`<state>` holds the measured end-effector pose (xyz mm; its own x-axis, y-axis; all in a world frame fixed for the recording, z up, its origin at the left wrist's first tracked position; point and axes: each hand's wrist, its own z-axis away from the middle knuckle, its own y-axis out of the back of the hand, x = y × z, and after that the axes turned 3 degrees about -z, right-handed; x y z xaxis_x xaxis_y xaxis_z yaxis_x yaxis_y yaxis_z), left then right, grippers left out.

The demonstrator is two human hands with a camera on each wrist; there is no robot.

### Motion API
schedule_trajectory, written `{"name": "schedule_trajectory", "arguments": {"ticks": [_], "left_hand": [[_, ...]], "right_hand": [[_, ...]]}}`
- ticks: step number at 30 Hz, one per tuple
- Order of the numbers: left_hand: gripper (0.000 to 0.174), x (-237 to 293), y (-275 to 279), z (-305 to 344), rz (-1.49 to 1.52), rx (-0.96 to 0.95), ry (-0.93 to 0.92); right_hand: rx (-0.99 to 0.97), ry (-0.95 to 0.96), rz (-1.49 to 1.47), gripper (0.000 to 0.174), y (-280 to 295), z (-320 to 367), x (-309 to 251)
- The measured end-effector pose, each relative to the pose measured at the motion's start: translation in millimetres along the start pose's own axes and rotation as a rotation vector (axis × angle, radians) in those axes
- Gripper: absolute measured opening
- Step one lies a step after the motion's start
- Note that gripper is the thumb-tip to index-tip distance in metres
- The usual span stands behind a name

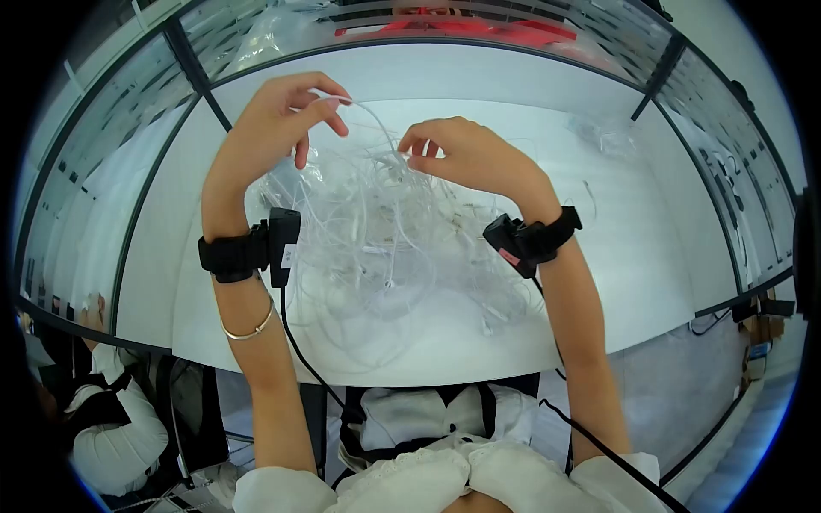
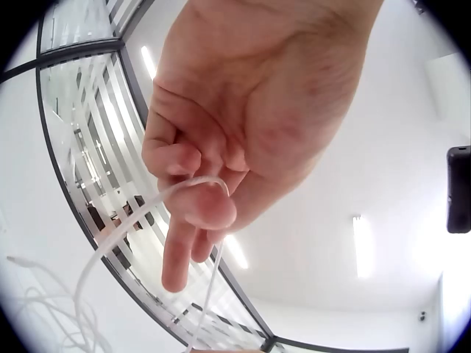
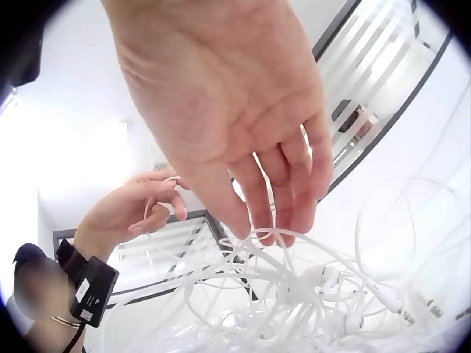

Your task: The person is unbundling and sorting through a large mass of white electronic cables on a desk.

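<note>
A big tangle of thin white cables [image 1: 385, 248] lies in the middle of the white table [image 1: 616, 248]. My left hand [image 1: 333, 107] is raised above the tangle's left side. Its thumb and fingers pinch one white cable [image 1: 369, 118], which runs down into the heap. In the left wrist view this hand [image 2: 202, 195] holds the cable [image 2: 110, 250] looped over the thumb tip. My right hand [image 1: 409, 150] reaches down to the top of the tangle. Its fingers [image 3: 272, 232] are nearly straight and touch strands of the cables [image 3: 316, 294]. The left hand [image 3: 158, 195] shows behind them.
A clear plastic bag [image 1: 607, 132] lies at the table's far right. Glass partitions with dark frames [image 1: 192, 64] ring the table. Something red [image 1: 453, 30] lies beyond the far glass. Another person [image 1: 111, 419] sits at lower left. The table's near edge [image 1: 445, 376] is by my body.
</note>
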<state>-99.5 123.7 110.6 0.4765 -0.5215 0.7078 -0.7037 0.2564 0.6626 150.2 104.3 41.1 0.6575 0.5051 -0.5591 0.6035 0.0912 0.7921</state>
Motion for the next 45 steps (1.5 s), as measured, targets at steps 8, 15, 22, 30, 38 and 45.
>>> {"name": "schedule_trajectory", "arguments": {"ticks": [8, 15, 22, 30, 38, 45], "left_hand": [[0.043, -7.3, -0.3, 12.1, -0.232, -0.253, 0.174], [0.051, -26.9, 10.5, 7.6, -0.361, -0.277, 0.220], [0.031, 0.1, -13.2, 6.8, -0.286, -0.195, -0.277], [0.019, -21.8, -48.9, -19.7, -0.122, -0.336, -0.150], [0.014, -10.5, -50.5, -19.2, 0.256, -0.550, -0.136], [0.015, -0.5, -44.4, -16.8, 0.327, -0.478, -0.085]], "right_hand": [[0.023, 0.006, -0.101, 0.019, 18.1, 0.2, 6.9], [-0.047, -0.193, -0.103, 0.029, 42.7, 18.0, 5.5], [-0.046, -0.154, -0.336, 0.031, 40.3, 16.8, -15.5], [0.140, 0.011, -0.293, 0.027, 38.4, 11.6, -9.6], [0.052, -0.047, -0.396, 0.025, 58.3, 26.8, -28.6], [-0.011, -0.133, -0.285, 0.023, 74.2, 43.8, -36.6]]}}
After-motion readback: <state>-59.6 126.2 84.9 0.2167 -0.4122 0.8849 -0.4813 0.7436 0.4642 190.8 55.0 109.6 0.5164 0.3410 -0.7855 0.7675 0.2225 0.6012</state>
